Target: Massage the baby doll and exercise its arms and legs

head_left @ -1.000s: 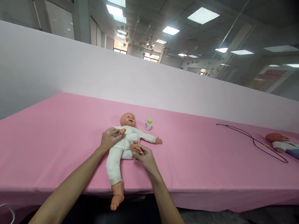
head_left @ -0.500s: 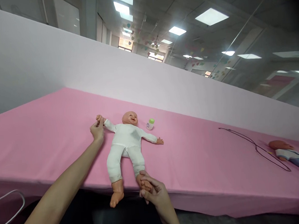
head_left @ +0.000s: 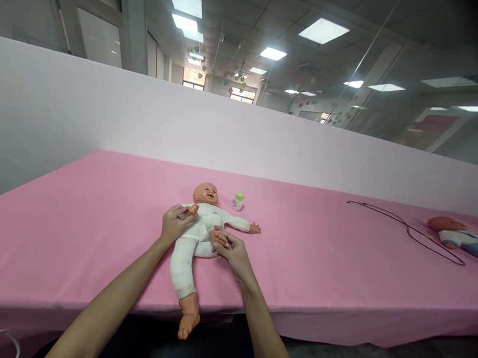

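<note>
A baby doll (head_left: 203,225) in a white suit lies on its back on a pink-covered table (head_left: 318,260), head toward the wall. My left hand (head_left: 175,222) is closed around the doll's hand at picture left, holding that arm bent across its chest. Closed on the doll's foot at picture right is my right hand (head_left: 231,250), with that leg folded up over the belly. The doll's other leg lies straight, its foot hanging past the table edge. Its other arm stretches out to the right. Beside the head stands a small bottle (head_left: 238,202) with a green cap.
A white partition (head_left: 219,131) with glass above runs along the table's far side. To the right lie a thin dark looped cable (head_left: 406,226) and a second doll (head_left: 468,242) in white and blue. A white cable (head_left: 14,353) hangs at lower left.
My left hand has brought the doll's arm inward from outstretched to across its chest. My right hand has pushed the doll's foot up from the table edge to the belly, bending the leg.
</note>
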Demonstrator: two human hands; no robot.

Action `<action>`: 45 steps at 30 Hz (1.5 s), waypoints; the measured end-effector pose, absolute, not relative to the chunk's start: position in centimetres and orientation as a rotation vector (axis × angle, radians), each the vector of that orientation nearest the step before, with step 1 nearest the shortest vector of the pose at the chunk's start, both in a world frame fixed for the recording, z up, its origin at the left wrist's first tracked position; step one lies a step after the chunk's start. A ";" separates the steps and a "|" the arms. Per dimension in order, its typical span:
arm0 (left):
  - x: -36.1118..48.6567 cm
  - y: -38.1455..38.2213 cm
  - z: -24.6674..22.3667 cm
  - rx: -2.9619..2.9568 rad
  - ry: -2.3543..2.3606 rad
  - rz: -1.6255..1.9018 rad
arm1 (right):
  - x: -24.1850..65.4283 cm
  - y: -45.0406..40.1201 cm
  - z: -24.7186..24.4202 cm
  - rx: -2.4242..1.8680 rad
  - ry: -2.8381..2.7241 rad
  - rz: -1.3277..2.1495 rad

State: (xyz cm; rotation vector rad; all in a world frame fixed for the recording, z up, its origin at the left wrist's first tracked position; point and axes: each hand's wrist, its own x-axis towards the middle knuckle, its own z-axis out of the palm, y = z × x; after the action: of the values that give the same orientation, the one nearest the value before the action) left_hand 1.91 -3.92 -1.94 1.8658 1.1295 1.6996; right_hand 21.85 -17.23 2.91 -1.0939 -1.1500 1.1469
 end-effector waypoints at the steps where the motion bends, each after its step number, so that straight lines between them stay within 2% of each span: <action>1: 1.8 -3.6 -1.9 1.767 1.151 1.760 | 22.3 -18.1 2.9 -1.102 -1.167 1.146; 4: 1.1 -2.5 -1.7 1.334 1.250 1.916 | 23.9 -22.2 2.2 -1.123 -1.193 1.169; 8: -0.3 -1.2 -1.6 0.631 1.287 1.956 | 25.5 -27.8 -1.2 -1.169 -1.128 1.283; 10: -0.7 -1.0 -1.6 0.502 1.268 1.974 | 25.5 -29.4 -2.8 -1.168 -1.080 1.321; 13: -0.5 -1.2 -1.5 0.679 1.252 1.997 | 25.0 -29.4 -3.0 -1.142 -1.045 1.297; 16: 0.6 -2.2 -1.4 1.128 1.202 1.981 | 24.2 -27.0 -0.3 -1.102 -1.078 1.214; 20: 2.1 -3.9 -1.4 1.801 1.115 1.747 | 22.8 -21.6 2.9 -1.078 -1.181 1.134; 23: 2.4 -4.5 -1.5 2.002 1.104 1.595 | 22.0 -18.0 2.8 -1.058 -1.115 1.149; 27: 1.9 -3.9 -1.5 1.830 1.133 1.677 | 22.3 -17.9 1.7 -1.047 -1.091 1.163; 32: 0.1 -2.6 -1.2 1.411 1.475 1.874 | 24.0 -24.9 0.8 -1.035 -1.180 1.180; 39: -3.2 -1.4 -1.7 1.335 2.006 1.578 | 25.5 -32.3 -5.3 -0.747 -1.311 1.700; 45: -4.8 -0.1 -3.7 1.489 2.404 1.308 | 26.7 -32.3 -8.7 -0.663 -1.153 1.776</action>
State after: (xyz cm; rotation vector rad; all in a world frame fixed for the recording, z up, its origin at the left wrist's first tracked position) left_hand -4.78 -0.14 -3.74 1.4895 2.4041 1.3079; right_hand 26.68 -32.34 -8.73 -0.6634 -1.1527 1.7763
